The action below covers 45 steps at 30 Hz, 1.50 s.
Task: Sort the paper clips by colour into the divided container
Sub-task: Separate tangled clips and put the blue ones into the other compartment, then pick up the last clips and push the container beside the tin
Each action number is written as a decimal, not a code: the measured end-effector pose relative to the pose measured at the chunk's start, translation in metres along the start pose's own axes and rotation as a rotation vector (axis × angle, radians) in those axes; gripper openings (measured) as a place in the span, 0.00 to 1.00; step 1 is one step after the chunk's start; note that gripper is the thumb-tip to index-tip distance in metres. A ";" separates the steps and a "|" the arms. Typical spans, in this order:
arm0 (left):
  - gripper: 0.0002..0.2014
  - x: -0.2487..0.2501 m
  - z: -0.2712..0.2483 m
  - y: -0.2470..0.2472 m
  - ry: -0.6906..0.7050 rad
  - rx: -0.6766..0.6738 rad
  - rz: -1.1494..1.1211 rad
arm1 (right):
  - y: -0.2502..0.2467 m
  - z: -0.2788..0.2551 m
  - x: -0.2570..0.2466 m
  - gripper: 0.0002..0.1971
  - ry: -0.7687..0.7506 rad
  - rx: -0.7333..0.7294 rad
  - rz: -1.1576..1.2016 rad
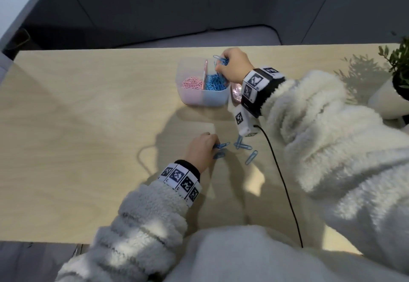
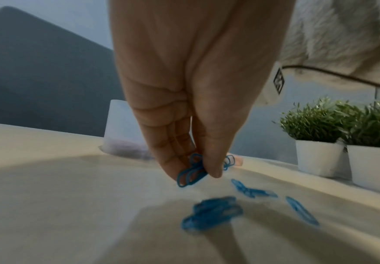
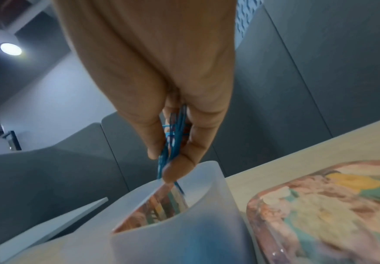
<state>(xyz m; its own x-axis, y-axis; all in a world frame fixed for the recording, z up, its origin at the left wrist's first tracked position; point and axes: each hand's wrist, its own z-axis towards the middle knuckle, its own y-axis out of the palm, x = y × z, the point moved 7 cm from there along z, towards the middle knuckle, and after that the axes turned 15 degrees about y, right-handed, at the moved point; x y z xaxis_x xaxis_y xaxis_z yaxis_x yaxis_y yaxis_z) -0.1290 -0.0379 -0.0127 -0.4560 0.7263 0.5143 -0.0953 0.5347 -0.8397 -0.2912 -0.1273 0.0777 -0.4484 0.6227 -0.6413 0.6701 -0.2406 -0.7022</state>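
Observation:
A translucent divided container [image 1: 204,100] stands on the table, with pink paper clips [image 1: 192,83] in its left half and blue paper clips [image 1: 215,83] in its right half. My right hand [image 1: 230,65] hovers over the blue half and pinches a bunch of blue clips [image 3: 173,141] between thumb and fingers, just above the container rim [image 3: 209,165]. Nearer to me, my left hand [image 1: 202,151] pinches a few blue clips [image 2: 191,174] at the table surface. Several loose blue clips [image 1: 243,146] lie on the table to its right, one pile [image 2: 211,213] blurred in the left wrist view.
A patterned pink lid or pouch [image 3: 327,210] lies right of the container, under my right wrist. A black cable [image 1: 285,184] runs across the table from the right wrist. Potted plants in white pots [image 2: 320,135] stand at the table's right edge. A grey sofa sits beyond the table.

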 end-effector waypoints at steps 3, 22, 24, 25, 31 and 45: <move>0.07 0.003 0.005 -0.025 0.015 0.103 -0.035 | 0.017 0.008 0.003 0.12 0.066 -0.089 -0.101; 0.10 0.011 0.084 -0.112 0.137 0.412 0.174 | 0.046 -0.087 0.134 0.33 -0.247 -0.373 -0.602; 0.07 0.013 0.065 -0.088 0.173 0.308 0.150 | 0.059 -0.095 0.145 0.41 -0.274 -0.435 -0.706; 0.07 0.012 0.054 -0.072 0.181 0.232 0.152 | 0.062 -0.098 0.149 0.42 -0.286 -0.444 -0.733; 0.17 -0.008 0.005 0.006 0.088 -0.081 0.061 | 0.059 -0.114 0.153 0.25 -0.369 -0.315 -0.754; 0.10 0.012 -0.002 0.036 0.124 -0.245 0.421 | 0.056 -0.133 0.170 0.04 -0.066 -0.254 -0.504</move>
<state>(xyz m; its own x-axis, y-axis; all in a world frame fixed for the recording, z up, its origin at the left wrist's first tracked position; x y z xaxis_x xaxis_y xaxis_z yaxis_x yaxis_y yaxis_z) -0.1360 -0.0086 -0.0367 -0.3006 0.9386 0.1692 0.2914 0.2593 -0.9208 -0.2519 0.0643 -0.0297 -0.7803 0.5642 -0.2700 0.4814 0.2660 -0.8351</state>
